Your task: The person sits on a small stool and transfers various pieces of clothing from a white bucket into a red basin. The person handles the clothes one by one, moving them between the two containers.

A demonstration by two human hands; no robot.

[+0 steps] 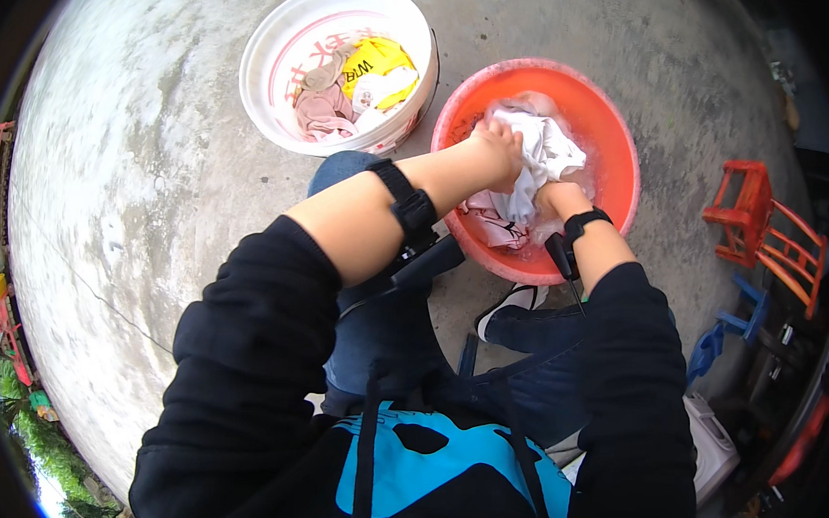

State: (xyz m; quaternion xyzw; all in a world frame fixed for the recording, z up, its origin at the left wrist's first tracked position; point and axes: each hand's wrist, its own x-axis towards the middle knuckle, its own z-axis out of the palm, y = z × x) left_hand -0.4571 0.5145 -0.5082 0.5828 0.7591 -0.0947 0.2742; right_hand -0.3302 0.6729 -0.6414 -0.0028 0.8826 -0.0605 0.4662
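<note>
A round orange-red plastic basin stands on the floor in front of me, with wet laundry and sudsy water in it. My left hand is closed on a bunched white garment above the water. Low against the same garment is my right hand; its fingers are hidden by cloth and suds, so its grip does not show. Pale pink cloth with dark lines lies in the near part of the basin. More wet fabric bulges at the far side.
Left of the basin stands a white bucket holding yellow cloth, pinkish cloth and other laundry. A small orange-red chair and a blue plastic stool are at the right. My knees and shoe are close to the basin.
</note>
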